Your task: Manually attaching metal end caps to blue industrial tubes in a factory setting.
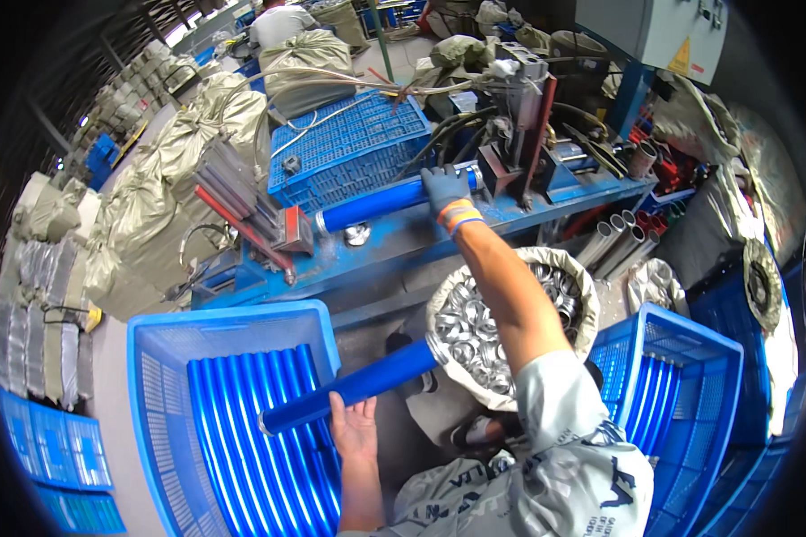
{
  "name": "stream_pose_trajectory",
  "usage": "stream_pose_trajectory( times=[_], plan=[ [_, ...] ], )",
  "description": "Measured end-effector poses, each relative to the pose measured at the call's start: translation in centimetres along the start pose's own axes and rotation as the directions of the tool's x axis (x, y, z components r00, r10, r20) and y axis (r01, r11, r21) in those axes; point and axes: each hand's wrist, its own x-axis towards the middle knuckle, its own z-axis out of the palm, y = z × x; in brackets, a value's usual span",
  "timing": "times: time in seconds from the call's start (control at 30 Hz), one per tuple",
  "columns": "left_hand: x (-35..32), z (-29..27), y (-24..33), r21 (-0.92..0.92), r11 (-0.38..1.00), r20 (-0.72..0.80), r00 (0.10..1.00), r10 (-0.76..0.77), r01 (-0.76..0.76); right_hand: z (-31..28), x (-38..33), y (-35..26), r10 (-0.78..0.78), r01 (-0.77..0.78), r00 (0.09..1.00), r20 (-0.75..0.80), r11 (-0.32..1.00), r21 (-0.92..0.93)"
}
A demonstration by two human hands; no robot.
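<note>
Head view, from where I stand: a blue bin [228, 311], then the bare left hand [356, 431] under a slanting tube [349, 390], how tight I can't tell, then the gloved right hand [446, 186] wrapped around a second tube [376, 204] at the blue bench [394, 242].

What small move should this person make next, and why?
Perhaps lift the upper tube off the bench with the gloved right hand: that hand already lies over it near its right end, while the bare left hand supports a lower tube, which might need that spot.
</note>
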Motion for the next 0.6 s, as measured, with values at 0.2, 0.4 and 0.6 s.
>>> stream_pose_trajectory(
  times=[0.2, 0.4, 0.6],
  plan=[
    [4.6, 0.7, 1.7, 0.080, 0.997, -0.036, 0.999, 0.006, -0.003, -10.4, -3.8, -5.8, -0.382, 0.505, 0.851, -0.360, 0.783, 0.362],
    [8.0, 6.5, -2.9, 0.043, 0.991, 0.074, 0.989, -0.127, 0.124, -7.4, -9.0, -5.3, -0.312, 0.295, 0.950, -0.016, 0.880, 0.373],
    [5.3, 1.0, 2.9, 0.072, 0.997, 0.074, 0.997, 0.024, -0.029, -5.3, -6.4, -13.0, -0.126, -0.161, 0.868, 0.480, 0.843, 0.513]
  ],
)
